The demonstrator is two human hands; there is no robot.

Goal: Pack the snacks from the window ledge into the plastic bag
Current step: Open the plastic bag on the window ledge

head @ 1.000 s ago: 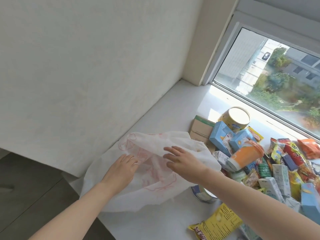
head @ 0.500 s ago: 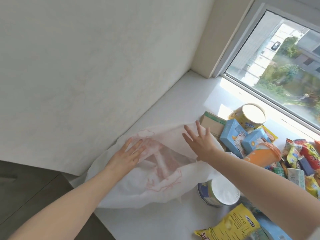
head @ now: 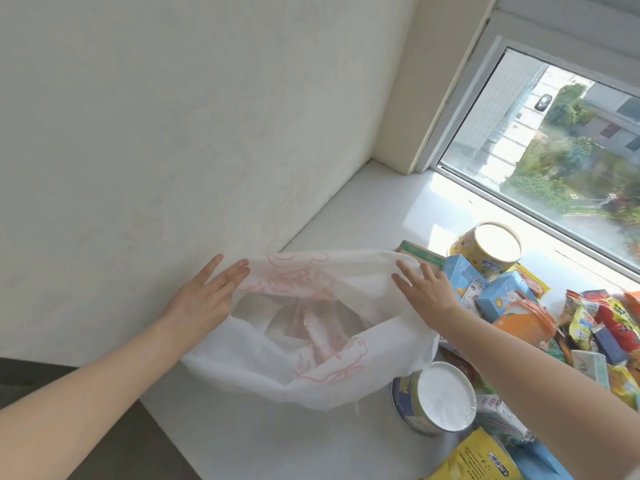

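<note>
right now we have both hands on the plastic bag (head: 311, 344), a thin white one with a pink line drawing printed on it, lying on the white window ledge (head: 374, 209) close to the wall (head: 173, 116). our left hand (head: 204, 299) holds the bag's left rim: the fingers lie nearly straight along the outside of the film, and the thumb is hidden, so we cannot tell whether it pinches the edge. our right hand (head: 426, 289) rests on the far right rim with its fingers straight and slightly spread, pressing the film outward. between the two hands the mouth of the bag gapes, and we see crumpled film and the pink print inside it; no snack shows inside.

the snacks sit in a heap to the right of the bag, along the window (head: 554, 140). nearest the glass stands a yellow tub (head: 485, 251) with a pale lid. two light blue cartons (head: 485, 289) lie just in front of it, touching our right wrist. an orange cup (head: 523, 323) lies on its side beside our right forearm. a blue tin (head: 436, 400) with a white lid lies tilted just beside the bag's lower right corner. a yellow packet (head: 478, 459) lies at the bottom edge, and a jumble of red and yellow wrappers (head: 602, 323) fills the right side.
</note>
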